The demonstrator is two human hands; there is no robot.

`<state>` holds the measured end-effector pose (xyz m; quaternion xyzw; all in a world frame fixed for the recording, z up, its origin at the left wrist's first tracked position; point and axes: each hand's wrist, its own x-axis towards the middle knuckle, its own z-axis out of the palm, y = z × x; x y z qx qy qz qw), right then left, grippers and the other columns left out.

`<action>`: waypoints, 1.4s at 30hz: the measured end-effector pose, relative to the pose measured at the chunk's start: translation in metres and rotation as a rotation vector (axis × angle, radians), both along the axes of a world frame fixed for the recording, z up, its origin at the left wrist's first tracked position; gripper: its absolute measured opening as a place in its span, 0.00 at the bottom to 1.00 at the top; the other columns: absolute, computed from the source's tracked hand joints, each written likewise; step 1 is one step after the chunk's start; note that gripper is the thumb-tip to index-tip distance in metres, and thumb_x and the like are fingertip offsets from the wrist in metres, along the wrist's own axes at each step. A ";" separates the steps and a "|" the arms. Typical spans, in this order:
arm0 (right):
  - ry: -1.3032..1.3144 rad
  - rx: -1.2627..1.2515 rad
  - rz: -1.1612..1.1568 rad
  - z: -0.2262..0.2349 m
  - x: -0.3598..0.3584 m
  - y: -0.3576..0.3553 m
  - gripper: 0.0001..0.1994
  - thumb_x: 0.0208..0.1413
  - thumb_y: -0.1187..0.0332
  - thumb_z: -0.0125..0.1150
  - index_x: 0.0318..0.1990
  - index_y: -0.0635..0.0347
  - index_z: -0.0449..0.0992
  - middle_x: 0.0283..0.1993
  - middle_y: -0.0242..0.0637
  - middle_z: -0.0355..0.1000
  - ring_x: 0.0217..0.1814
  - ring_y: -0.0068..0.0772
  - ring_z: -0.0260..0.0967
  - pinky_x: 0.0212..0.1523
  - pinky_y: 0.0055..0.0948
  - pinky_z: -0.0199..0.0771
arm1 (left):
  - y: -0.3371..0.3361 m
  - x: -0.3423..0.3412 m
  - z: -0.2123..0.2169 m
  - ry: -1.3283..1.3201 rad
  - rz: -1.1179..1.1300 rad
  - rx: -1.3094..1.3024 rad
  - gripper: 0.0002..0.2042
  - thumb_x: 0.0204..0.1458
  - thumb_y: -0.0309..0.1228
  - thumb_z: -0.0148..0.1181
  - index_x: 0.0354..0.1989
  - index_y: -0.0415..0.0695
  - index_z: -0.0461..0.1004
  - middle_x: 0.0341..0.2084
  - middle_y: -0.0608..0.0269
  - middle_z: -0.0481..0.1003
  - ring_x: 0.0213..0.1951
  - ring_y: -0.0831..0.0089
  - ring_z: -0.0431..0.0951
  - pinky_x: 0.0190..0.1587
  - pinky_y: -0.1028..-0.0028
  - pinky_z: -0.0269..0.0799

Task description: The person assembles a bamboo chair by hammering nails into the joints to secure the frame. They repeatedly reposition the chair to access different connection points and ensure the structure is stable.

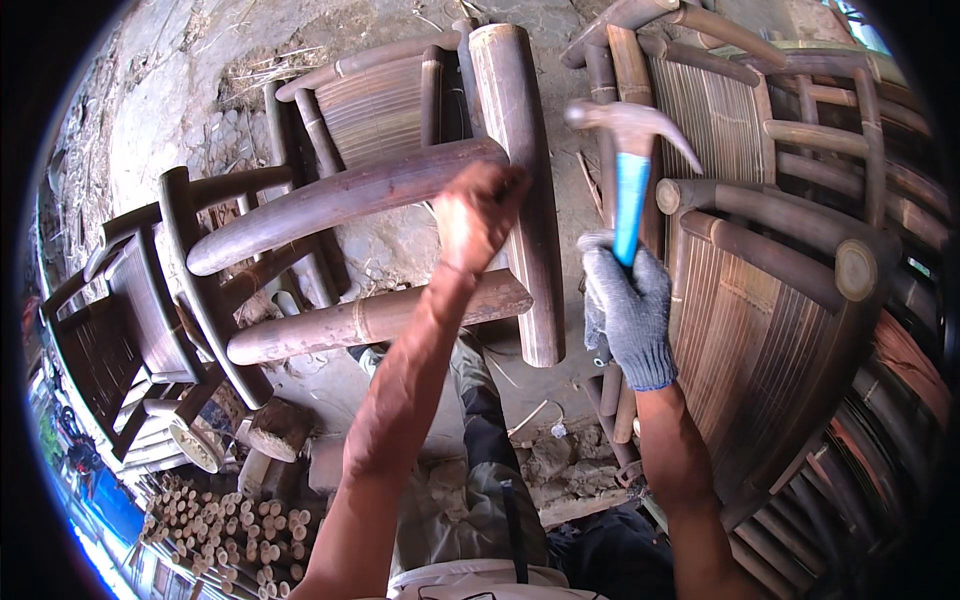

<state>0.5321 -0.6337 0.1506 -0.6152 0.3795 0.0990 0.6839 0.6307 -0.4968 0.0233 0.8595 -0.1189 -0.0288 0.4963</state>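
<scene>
A claw hammer [630, 190] with a bright blue handle rises from my right hand [632, 310], which wears a grey knitted glove and is wrapped round the grip. Its metal head is slightly blurred and stands apart from the bamboo. My bare left hand [478, 210] is closed at the joint where a dark bamboo rail [340, 205] meets a thick bamboo post [510, 90]. Whatever those fingers pinch, if anything, is too small to make out. Below, a second bamboo rail [380, 315] also reaches the post. At their left ends both rails meet a chair-like bamboo frame [180, 220].
Bamboo chairs crowd the right side, one with a slatted panel [750, 340] close to my gloved hand. Another slatted chair [375, 110] stands beyond the rails. At lower left lie a stack of cut bamboo poles [240, 530] and a log stump [280, 428]. Rubble [560, 460] borders the ground.
</scene>
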 end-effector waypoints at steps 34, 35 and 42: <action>-0.153 -1.043 0.562 -0.017 -0.011 0.008 0.09 0.65 0.66 0.50 0.41 0.64 0.70 0.21 0.51 0.69 0.25 0.53 0.73 0.22 0.42 0.71 | 0.009 0.031 0.003 0.089 -0.155 0.177 0.14 0.47 0.41 0.68 0.40 0.51 0.80 0.34 0.65 0.81 0.36 0.64 0.82 0.37 0.66 0.76; -0.173 -1.064 0.568 -0.017 -0.013 0.009 0.09 0.65 0.66 0.50 0.41 0.64 0.71 0.20 0.50 0.69 0.24 0.52 0.73 0.22 0.41 0.71 | 0.011 0.028 0.007 0.111 -0.095 0.181 0.22 0.45 0.44 0.70 0.48 0.49 0.78 0.37 0.61 0.82 0.38 0.65 0.83 0.40 0.67 0.78; -0.170 -0.900 0.499 -0.032 -0.013 0.001 0.10 0.65 0.64 0.50 0.39 0.62 0.70 0.17 0.35 0.64 0.15 0.33 0.65 0.19 0.33 0.67 | 0.068 0.028 0.006 0.097 -0.031 0.514 0.32 0.39 0.46 0.74 0.56 0.53 0.75 0.40 0.57 0.81 0.40 0.63 0.82 0.43 0.66 0.78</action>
